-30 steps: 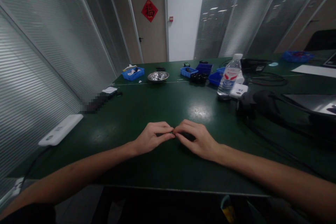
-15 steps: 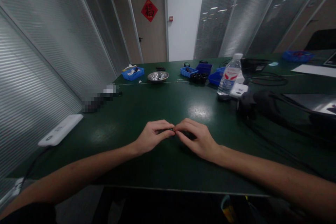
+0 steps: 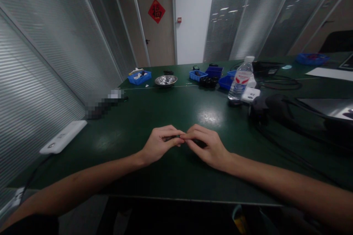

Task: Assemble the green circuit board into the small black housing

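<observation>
My left hand is closed in a pinch above the near part of the dark green table. Its fingertips meet those of my right hand, which is pinched closed as well. Whatever sits between the fingertips is almost wholly covered; only a small dark sliver shows, too little to name. Both forearms come in from the lower corners and stay low over the tabletop.
A water bottle stands at the right beside a white device and black cables. Farther back are a metal bowl, a blue basket and more blue trays. A white power strip lies at the left edge.
The fingertips have shifted slightly against each other, and the left forefinger now reaches a little farther over the right fingertips. Both arms keep nearly the same place.
</observation>
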`<state>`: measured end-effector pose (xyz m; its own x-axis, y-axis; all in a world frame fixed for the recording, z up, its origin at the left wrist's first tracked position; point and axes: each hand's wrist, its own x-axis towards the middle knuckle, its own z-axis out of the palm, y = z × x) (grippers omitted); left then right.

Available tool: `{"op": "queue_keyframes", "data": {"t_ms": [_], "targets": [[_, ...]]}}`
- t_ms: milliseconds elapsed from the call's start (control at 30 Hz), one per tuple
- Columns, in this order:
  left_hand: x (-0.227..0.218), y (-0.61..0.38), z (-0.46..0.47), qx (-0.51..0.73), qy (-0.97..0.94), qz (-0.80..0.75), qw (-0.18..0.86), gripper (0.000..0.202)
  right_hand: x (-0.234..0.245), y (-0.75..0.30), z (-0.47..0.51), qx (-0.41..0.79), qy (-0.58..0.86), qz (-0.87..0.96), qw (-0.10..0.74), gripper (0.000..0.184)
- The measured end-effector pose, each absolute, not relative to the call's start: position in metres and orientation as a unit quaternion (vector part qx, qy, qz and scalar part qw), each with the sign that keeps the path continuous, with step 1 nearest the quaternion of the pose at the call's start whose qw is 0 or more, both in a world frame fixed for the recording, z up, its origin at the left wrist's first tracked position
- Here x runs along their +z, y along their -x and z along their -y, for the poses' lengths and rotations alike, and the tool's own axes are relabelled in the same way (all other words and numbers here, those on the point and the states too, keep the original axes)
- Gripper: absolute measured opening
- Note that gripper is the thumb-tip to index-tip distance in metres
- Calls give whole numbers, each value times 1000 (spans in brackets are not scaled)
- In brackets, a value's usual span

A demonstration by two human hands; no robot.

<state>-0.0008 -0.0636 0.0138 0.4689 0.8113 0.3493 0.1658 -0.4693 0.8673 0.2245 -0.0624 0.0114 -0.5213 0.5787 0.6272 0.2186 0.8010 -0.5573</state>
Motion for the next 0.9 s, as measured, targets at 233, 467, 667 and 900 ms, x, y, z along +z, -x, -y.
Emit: {"op": "queue_keyframes", "data": {"t_ms": [233, 467, 667, 900], "targets": [[9, 1, 60, 396, -732, -342, 437, 35, 11, -224, 60, 203, 237, 841, 442, 17], [7, 15, 46, 295, -786, -407, 361, 51, 2, -240, 35, 114, 294, 898, 307, 20], [6, 21, 40, 265, -847, -379, 263, 19, 6, -243, 33, 56, 308, 930, 194, 26], [10, 18, 43, 254, -849, -375, 272, 19, 8, -243, 33, 57, 310, 931, 183, 28]]}}
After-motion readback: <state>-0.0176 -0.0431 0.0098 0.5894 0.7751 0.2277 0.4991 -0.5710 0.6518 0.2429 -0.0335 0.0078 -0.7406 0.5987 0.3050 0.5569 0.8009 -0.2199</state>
